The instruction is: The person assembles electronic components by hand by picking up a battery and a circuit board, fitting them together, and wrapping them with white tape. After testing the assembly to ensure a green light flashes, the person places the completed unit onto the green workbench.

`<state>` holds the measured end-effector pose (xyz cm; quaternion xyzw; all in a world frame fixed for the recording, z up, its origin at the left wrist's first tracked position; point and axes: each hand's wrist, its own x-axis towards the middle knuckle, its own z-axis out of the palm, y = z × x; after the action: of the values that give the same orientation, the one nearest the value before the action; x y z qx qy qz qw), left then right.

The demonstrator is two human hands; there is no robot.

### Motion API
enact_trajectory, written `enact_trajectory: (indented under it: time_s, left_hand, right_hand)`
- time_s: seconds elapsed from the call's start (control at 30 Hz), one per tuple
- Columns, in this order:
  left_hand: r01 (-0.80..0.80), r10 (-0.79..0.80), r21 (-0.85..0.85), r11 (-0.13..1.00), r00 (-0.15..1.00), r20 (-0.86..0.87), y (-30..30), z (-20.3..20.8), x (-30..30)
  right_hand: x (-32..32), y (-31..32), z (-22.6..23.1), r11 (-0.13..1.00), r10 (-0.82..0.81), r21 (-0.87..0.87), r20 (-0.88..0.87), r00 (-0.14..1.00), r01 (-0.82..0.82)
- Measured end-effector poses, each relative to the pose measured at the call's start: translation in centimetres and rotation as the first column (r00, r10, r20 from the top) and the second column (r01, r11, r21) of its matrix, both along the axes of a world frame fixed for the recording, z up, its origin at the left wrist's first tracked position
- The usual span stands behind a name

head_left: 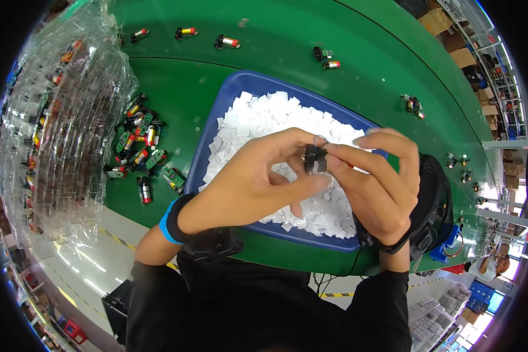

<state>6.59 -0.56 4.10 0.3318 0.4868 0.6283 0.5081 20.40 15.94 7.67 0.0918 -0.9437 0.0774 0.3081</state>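
Note:
Both hands are over a blue tray (214, 138) filled with small white square pieces (264, 111). Between the fingertips is a small black plastic part (315, 159) with a thin wire. My left hand (246, 176) grips it from the left, thumb below and forefinger above. From the right, my right hand (378, 185) pinches its edge with thumb and forefinger. A speck of red shows by the right fingers; the rest of that thing is hidden by them.
A heap of small battery assemblies (149, 138) with green boards lies left of the tray. Stacked clear plastic trays (58, 129) stand beyond it. More assemblies (227, 42) dot the green table (299, 35). A black rounded device (434, 205) sits right of the tray.

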Motion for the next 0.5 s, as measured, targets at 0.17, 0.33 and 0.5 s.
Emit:
enact_trajectory:
  time_s: [0.17,0.33,0.5]
  left_hand:
    - [-0.036,0.035,-0.012,0.999,0.993,-0.111,0.5,-0.9,0.7]
    - [-0.133,0.135,0.131,0.982,0.991,-0.008,0.6,-0.5,0.7]
    - [-0.203,0.213,0.297,0.933,0.977,-0.003,0.5,-0.8,1.1]
  right_hand:
    - [-0.1,0.3,0.1,0.996,-0.004,0.088,-0.05,0.999,0.008]
    - [0.0,-0.1,1.4,0.986,-0.142,-0.096,-0.079,0.987,0.134]
    - [1.5,0.6,1.4,0.889,-0.059,-0.444,0.136,0.989,0.114]
